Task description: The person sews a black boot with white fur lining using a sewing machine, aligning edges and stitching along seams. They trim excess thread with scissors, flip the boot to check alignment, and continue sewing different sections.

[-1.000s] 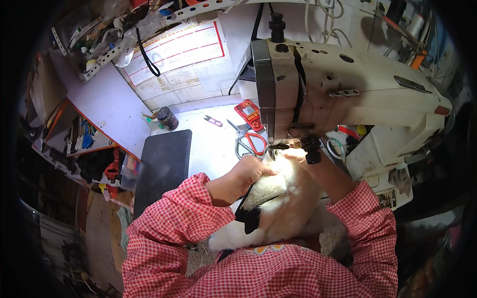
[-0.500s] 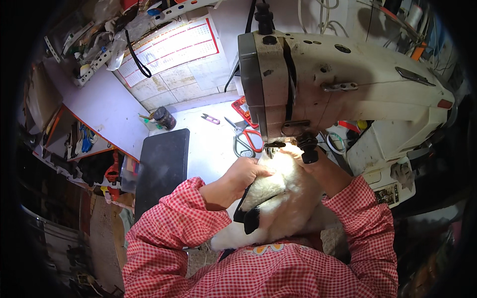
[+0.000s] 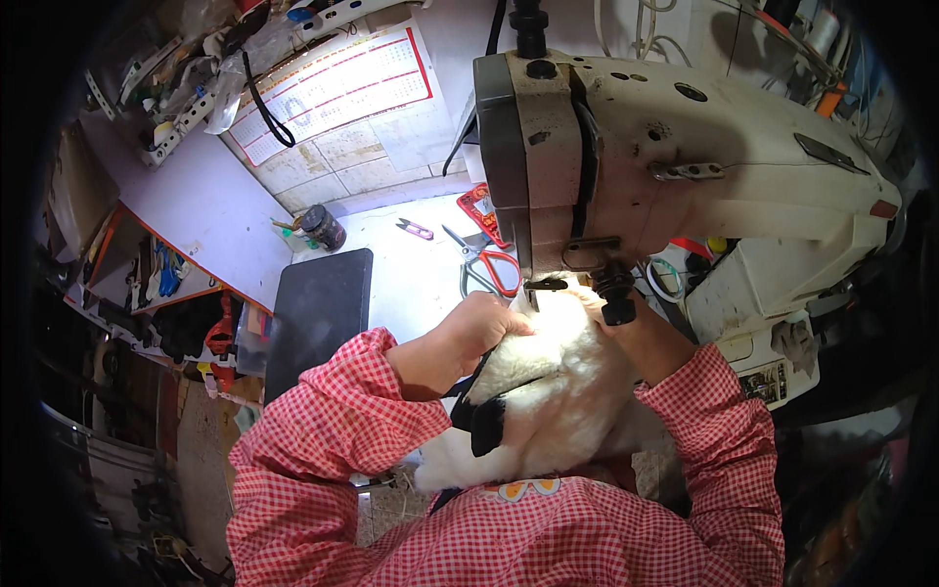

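A white sewing machine [image 3: 636, 210] rises over the work, its head and needle area lit brightly. Under it lies a white furry fabric piece [image 3: 562, 406] with black parts [image 3: 487, 427] along its left side. My left hand [image 3: 477, 328] is closed on the fabric's left edge, thumb on top, just left of the needle area. On the other side, my right hand [image 3: 631, 318] grips the fabric close to the machine head, its fingers partly hidden behind a dark knob [image 3: 616, 293]. Glare and the machine head hide the needle itself.
Scissors with red handles [image 3: 501, 274] and small thread snips [image 3: 416, 229] lie on the white tabletop [image 3: 406, 284]. A dark jar [image 3: 322, 228] stands beyond a black flat panel [image 3: 320, 318] at the left. A calendar [image 3: 337, 93] hangs on the wall behind.
My left hand has shifted slightly up and left with the fabric edge, and the black part has risen a little. Both hands keep their hold; the whole view has shifted slightly.
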Demonstrator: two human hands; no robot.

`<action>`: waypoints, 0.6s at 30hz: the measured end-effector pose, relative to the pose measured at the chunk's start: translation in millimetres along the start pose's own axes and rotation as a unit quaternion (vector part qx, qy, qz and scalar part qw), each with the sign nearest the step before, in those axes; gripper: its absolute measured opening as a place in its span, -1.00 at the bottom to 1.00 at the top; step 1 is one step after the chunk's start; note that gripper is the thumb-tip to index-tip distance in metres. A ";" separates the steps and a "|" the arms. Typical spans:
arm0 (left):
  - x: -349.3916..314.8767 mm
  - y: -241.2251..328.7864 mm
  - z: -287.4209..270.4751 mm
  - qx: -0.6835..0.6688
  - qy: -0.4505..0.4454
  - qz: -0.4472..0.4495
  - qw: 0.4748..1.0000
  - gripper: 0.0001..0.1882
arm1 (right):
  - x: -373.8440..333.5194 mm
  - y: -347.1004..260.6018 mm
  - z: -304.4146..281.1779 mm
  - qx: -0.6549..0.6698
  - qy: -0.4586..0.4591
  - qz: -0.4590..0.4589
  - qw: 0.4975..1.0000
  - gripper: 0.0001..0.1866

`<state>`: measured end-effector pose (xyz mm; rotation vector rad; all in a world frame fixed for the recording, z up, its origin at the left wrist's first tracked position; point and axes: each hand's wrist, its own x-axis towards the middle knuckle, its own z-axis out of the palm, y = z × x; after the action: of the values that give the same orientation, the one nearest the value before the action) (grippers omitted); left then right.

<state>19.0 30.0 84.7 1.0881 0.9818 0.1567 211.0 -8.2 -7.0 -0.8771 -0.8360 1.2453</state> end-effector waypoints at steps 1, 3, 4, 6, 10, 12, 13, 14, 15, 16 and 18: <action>2.0 1.2 -0.5 0.002 -0.004 -0.004 1.000 -0.82 | -2.6 -0.7 -2.5 0.001 0.000 -0.007 1.000 -0.53; 6.1 2.0 -1.8 0.039 0.006 0.004 0.999 -0.82 | -3.5 -0.1 -2.3 -0.039 -0.005 -0.032 0.999 -0.57; 7.9 1.7 -2.6 0.058 -0.001 0.021 0.998 -0.82 | -4.7 -0.9 -2.3 -0.082 -0.004 -0.057 0.995 -0.59; 11.1 0.6 -4.4 0.100 0.010 0.036 0.994 -0.75 | -6.7 -3.3 -1.0 -0.050 0.016 -0.035 0.998 -0.61; 16.1 0.3 -7.8 0.143 0.013 0.041 0.989 -0.68 | -1.3 -5.9 4.9 -0.062 -0.036 -0.077 0.994 -0.61; 18.9 2.5 -9.7 0.119 -0.006 0.017 0.993 -0.69 | 1.5 -4.9 5.2 -0.101 -0.059 -0.123 0.985 -0.61; 20.5 3.8 -10.5 0.107 -0.017 0.005 0.994 -0.69 | 2.5 -3.8 4.4 -0.121 -0.071 -0.147 0.979 -0.60; 22.1 4.5 -11.2 0.109 -0.013 0.004 0.994 -0.70 | 3.3 -1.9 3.2 -0.100 -0.046 -0.114 0.987 -0.60; 24.0 5.6 -12.0 0.111 -0.008 0.005 0.994 -0.71 | 4.7 0.3 1.6 -0.078 -0.023 -0.082 0.993 -0.59; 25.7 6.2 -12.7 0.108 -0.001 0.007 0.994 -0.72 | 5.6 2.8 -0.3 -0.057 0.001 -0.049 0.997 -0.59; 27.4 5.3 -14.0 0.083 -0.016 0.003 0.996 -0.71 | 7.5 9.4 -3.0 -0.062 0.001 -0.053 0.997 -0.59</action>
<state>26.6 57.1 71.2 1.2430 0.9757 0.0632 210.7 -0.1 -16.4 -0.9209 -0.9533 1.1096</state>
